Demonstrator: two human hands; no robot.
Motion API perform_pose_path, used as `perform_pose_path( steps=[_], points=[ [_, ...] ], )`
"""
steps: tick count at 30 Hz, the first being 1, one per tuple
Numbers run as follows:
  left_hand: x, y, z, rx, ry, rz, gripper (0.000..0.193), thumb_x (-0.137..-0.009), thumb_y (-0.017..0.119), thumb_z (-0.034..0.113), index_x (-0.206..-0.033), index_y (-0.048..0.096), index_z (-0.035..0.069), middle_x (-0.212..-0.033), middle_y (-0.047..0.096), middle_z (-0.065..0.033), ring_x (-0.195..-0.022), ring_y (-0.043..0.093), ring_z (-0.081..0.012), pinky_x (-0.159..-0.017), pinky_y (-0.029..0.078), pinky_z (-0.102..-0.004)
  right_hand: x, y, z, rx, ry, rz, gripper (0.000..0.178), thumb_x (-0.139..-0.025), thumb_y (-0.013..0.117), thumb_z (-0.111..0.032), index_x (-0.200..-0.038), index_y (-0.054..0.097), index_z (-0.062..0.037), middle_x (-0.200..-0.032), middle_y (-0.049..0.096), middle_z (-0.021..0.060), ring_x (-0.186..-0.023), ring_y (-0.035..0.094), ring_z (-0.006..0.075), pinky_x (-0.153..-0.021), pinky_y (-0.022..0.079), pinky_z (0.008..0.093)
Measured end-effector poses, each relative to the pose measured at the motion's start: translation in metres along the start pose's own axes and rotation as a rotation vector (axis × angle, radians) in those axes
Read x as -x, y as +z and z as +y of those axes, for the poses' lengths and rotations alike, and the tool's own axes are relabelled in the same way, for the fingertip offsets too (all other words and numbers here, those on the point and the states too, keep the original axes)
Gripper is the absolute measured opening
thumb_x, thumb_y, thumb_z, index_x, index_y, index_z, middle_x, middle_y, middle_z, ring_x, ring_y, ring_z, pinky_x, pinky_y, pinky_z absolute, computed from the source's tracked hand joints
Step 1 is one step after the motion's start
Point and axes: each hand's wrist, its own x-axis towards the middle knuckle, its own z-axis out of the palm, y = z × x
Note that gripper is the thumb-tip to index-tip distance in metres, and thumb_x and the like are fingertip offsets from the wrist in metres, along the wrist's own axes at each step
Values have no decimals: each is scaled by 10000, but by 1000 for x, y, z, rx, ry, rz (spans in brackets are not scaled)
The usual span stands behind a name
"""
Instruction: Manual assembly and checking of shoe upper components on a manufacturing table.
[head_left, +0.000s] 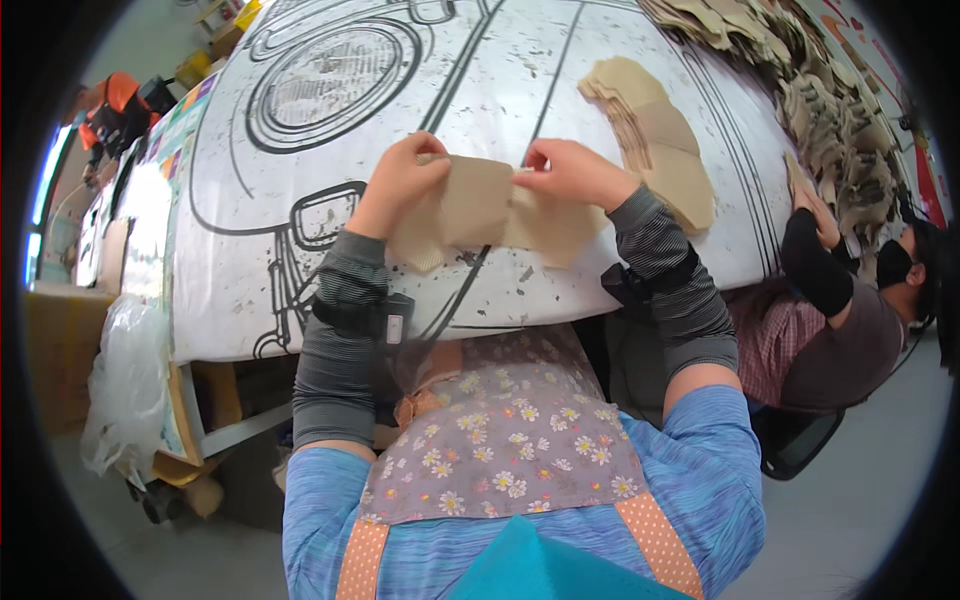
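We held a flat brown cardboard piece (pixel 487 212) with both hands above the white table cover (pixel 300 290), near the table edge closest to us. Our left hand (pixel 400 180) had its fingers closed over the left upper corner of the piece, and our right hand (pixel 572 172) pinched the upper edge on the right side, with the fingers bent tight on it.

We judged that the piece could tear or fold in a wrong place, because both hands pulled on one thin edge and the lower part hung free. It could also slip off the table edge if one hand let go.

A stack of similar cardboard pieces (pixel 655 135) lay just beside our right hand, and a big heap of cardboard (pixel 820 90) lay well apart, where a co-worker's hand (pixel 808 200) touched it.

Whether the piece was one layer or two we could not tell. Our thumbs were hidden behind the cardboard.
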Motion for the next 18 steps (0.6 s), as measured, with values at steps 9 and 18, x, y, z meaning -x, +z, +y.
perform_pose_path(
  steps=[9, 18],
  points=[
    [21, -1, 22, -392, 34, -210, 326, -764, 564, 213, -1053, 627, 75, -871, 683, -139, -852, 655, -333, -763, 507, -417, -15, 12, 6, 78, -263, 23, 398, -691, 862, -256, -761, 547, -23, -767, 572, 121, -719, 536, 264, -626, 444, 361],
    [14, -3, 16, -301, 59, -89, 259, -858, 622, 231, -1043, 650, 51, -740, 635, -96, -680, 607, -230, -652, 478, -342, -17, 21, 6, -146, -154, 112, 282, -861, 704, -248, -921, 514, -48, -758, 609, 149, -754, 620, 330, -649, 469, 403]
  ],
)
